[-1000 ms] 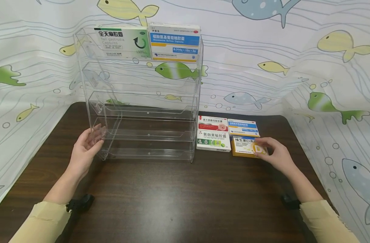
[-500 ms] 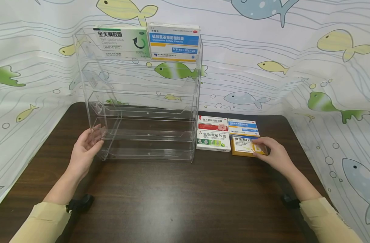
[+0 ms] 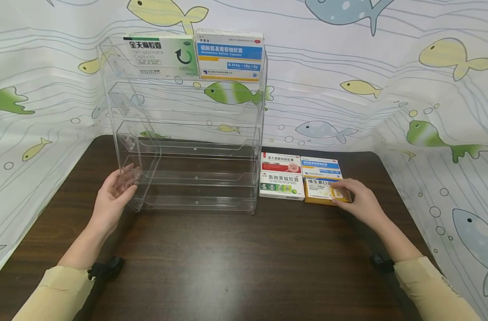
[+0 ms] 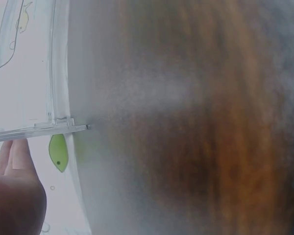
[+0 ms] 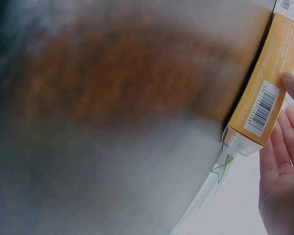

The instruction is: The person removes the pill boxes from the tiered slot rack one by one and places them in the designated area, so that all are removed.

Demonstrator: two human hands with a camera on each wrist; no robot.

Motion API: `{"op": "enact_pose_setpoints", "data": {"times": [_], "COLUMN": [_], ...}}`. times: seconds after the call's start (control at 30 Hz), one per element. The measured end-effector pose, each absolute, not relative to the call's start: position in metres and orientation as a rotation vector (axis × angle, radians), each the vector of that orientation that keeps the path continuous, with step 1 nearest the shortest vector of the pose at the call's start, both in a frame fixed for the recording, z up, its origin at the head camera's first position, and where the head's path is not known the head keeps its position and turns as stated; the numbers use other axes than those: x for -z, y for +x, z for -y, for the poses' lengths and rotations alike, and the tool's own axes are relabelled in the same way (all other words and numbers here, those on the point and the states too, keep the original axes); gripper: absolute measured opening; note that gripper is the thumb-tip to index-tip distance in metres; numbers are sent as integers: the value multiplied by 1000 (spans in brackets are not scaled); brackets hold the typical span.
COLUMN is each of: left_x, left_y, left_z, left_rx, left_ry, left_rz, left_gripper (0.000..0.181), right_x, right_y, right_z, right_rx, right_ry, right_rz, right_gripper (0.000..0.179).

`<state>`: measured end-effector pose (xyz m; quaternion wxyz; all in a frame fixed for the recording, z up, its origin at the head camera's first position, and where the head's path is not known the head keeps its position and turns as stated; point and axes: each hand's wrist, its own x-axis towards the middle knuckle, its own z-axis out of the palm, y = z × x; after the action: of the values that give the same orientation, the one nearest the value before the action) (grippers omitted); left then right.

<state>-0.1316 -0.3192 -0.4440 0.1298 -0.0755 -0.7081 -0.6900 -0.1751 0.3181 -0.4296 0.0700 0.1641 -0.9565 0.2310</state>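
Counted two hands, six medicine boxes, one clear rack (image 3: 195,203), one brown table (image 3: 227,263). Found two boxes in the rack's top tier: one green-and-white box (image 3: 161,57), one blue-and-white box (image 3: 229,57). Counted four more lying flat, two by two, just right of the rack: one red-and-white box (image 3: 280,163), one white-and-green box (image 3: 281,186), one smaller blue-labelled box (image 3: 320,168), one orange box (image 3: 319,191), the last at front right. Noted right hand (image 3: 362,199) at the orange box's right end, pinching it between thumb and fingers. Cannot tell whether lifted from the table. Noted left hand (image 3: 112,192) pinching the rack's left side panel, fingers side by side, thumb opposite. Logged two yellowish sleeves (image 3: 55,292).
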Motion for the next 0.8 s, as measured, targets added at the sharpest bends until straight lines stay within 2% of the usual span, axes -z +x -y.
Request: {"op": "enact_pose_setpoints", "data": {"times": [0.8], "left_x": [443], "left_y": [-132], "left_z": [318], "left_rx": [2018], "left_ry": [-235], "left_rz": [2039], "left_gripper": [44], "right_x": [426], "right_y": [-178], "right_z": [-312], "right_rx": [-726], "right_ry": [479], "right_rz": [2897], "right_gripper": [47]}}
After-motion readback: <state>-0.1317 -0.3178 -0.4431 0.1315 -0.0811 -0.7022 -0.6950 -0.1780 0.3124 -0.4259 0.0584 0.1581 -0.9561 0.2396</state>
